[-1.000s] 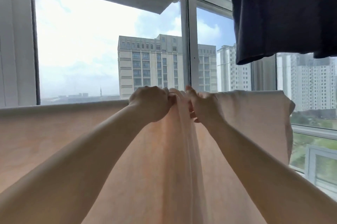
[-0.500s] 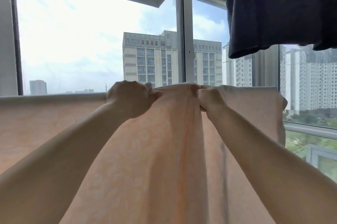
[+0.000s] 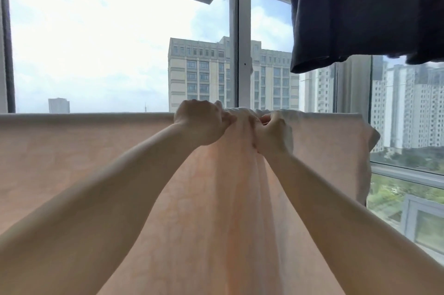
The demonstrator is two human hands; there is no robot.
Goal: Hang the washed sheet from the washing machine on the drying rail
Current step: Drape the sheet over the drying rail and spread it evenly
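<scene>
A pale peach sheet [image 3: 72, 150] hangs across the whole width of the view, draped over a rail that the cloth hides. Its top fold runs level from the left edge to a drooping corner at the right. My left hand [image 3: 199, 121] grips the top fold near the middle with curled fingers. My right hand [image 3: 274, 133] grips the same fold just to the right of it, and the cloth bunches into folds between the two hands.
A dark navy garment [image 3: 360, 11] hangs overhead at the upper right. Behind the sheet stands a large window with a white frame post [image 3: 243, 37]; tall buildings lie outside. A lower window sill [image 3: 408, 169] runs at the right.
The hands spread apart along the top fold, then came close together again, bunching the cloth between them. The view has shifted a little.
</scene>
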